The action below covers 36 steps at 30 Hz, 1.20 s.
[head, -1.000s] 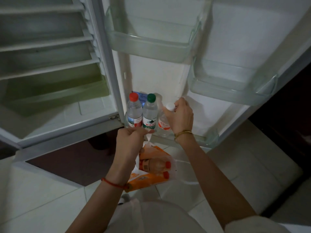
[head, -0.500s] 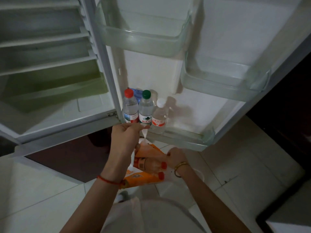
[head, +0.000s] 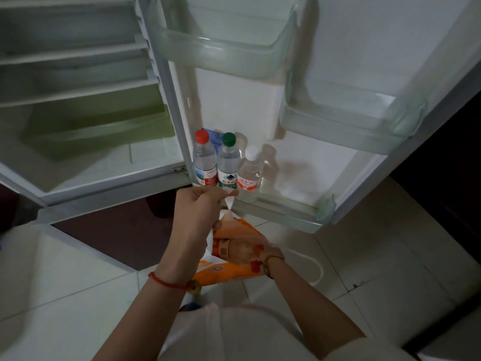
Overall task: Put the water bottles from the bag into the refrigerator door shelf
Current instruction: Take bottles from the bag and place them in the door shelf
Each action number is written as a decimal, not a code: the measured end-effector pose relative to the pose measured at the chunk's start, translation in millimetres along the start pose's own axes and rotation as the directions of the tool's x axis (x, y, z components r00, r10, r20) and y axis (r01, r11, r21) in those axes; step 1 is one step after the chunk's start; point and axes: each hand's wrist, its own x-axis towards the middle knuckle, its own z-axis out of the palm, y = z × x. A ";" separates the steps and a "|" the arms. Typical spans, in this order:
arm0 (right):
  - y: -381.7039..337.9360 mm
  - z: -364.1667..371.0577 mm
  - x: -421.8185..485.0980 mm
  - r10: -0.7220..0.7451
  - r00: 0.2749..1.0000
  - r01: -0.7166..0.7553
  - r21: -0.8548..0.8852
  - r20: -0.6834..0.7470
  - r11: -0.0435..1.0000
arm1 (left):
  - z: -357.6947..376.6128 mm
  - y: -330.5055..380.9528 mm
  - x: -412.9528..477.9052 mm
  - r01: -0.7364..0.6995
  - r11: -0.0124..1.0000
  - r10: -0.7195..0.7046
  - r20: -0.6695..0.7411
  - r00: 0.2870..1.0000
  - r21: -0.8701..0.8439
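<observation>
Three water bottles stand upright in a row, side by side, at the left end of the bottom refrigerator door shelf (head: 286, 212). The red-capped bottle (head: 204, 162) is leftmost, with a red, white and blue label whose writing is too small to read. The green-capped bottle (head: 228, 162) is in the middle; its green and white label shows the characters 农夫山. The white-capped bottle (head: 249, 173) stands on the right with a red and white label; its red writing is not legible. Two more door shelves hang above, the upper left shelf (head: 229, 53) and the upper right shelf (head: 343, 126).

Below the door, an orange and white bag (head: 234, 276) hangs over the tiled floor (head: 65, 295). The left hand (head: 199, 207), a red string bracelet on its wrist, has its fingers pinched together on the bag's white handle. The right hand (head: 250, 252), with a gold bangle, is reached into the bag, its fingers wrapped around a bottle in the bag (head: 229, 250) that lies sideways with a red cap. A second red cap shows just below it.
</observation>
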 end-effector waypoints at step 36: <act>-86.7 -149.8 -179.6 -0.850 0.092 0.876 -0.364 -0.518 0.317 | 29.1 -21.5 2.2 -0.076 0.997 0.077 -0.085 0.993 0.017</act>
